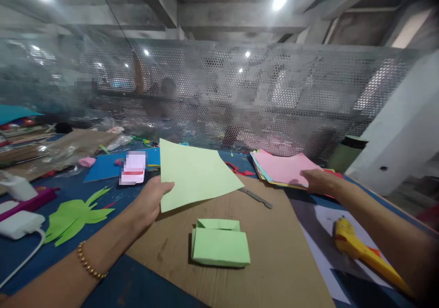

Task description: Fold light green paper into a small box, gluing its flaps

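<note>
My left hand [151,201] pinches the left edge of a pale green sheet of paper [197,173], its thumb on top; the sheet is lifted and bows a little. At the right, my right hand [317,181] grips the near right edge of a stack of coloured paper [283,165] with a pink sheet uppermost; its fingers underneath are mostly hidden. Between my arms a folded light green paper piece [220,245] rests on brown cardboard [274,248]. Behind it lies a grey metal blade [257,197], close to red-handled scissors [233,167] partly covered by the sheet.
A yellow glue gun [363,251] lies on white paper under my right forearm. Green paper cut-outs [77,216], a purple power strip [30,202] with chargers, and a phone [133,167] lie at the left. A perforated screen [206,93] stands behind the table.
</note>
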The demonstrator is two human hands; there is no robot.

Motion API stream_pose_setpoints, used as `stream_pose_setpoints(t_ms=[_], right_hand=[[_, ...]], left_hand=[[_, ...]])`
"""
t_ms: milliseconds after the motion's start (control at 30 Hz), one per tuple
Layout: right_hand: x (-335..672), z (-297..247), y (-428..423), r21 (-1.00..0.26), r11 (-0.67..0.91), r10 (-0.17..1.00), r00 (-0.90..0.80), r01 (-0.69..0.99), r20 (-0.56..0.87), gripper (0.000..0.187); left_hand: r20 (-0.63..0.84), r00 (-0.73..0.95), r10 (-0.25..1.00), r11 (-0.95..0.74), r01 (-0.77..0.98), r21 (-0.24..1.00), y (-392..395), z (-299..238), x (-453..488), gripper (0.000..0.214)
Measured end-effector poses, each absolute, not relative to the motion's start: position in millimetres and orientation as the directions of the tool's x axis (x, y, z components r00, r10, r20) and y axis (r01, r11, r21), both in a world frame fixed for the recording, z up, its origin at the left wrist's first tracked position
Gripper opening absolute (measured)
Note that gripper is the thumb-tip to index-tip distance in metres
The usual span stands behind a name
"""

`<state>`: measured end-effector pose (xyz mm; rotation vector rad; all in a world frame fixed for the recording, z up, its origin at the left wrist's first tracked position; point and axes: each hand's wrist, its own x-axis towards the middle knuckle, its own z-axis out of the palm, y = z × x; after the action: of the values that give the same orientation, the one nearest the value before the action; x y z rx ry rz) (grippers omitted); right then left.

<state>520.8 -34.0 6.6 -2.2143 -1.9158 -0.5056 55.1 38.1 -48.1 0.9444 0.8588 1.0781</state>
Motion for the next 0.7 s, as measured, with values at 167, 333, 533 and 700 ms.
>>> stream_pose_setpoints(t_ms=[167, 333, 533, 700], right_hand=[[429, 17, -64, 0.063, 0.056, 0.97, -0.069, 0.996, 0.233, 0.021], [309, -1, -116, -0.093, 0.556, 0.803, -0.505, 0.826, 0.318, 0.027], [258, -49, -127, 0.056, 0.615, 0.692, -0.573, 0.786, 0.439, 0.011], [263, -68, -114, 0.165, 0.564, 0.632, -0.552, 0.809, 0.544, 0.006]], left_hand=[[-0.086, 0.265, 0.961, 0.177, -0.344, 0.922, 40, -52, 55, 0.04], [-0.044, 0.275, 0.96, 0.15, -0.379, 0.913, 40, -53, 57, 0.041], [0.007, 0.299, 0.954, 0.118, -0.4, 0.909, 44, -66, 58, 0.043], [-0.014, 0.359, 0.933, 0.168, -0.401, 0.901, 41, -64, 60, 0.037]])
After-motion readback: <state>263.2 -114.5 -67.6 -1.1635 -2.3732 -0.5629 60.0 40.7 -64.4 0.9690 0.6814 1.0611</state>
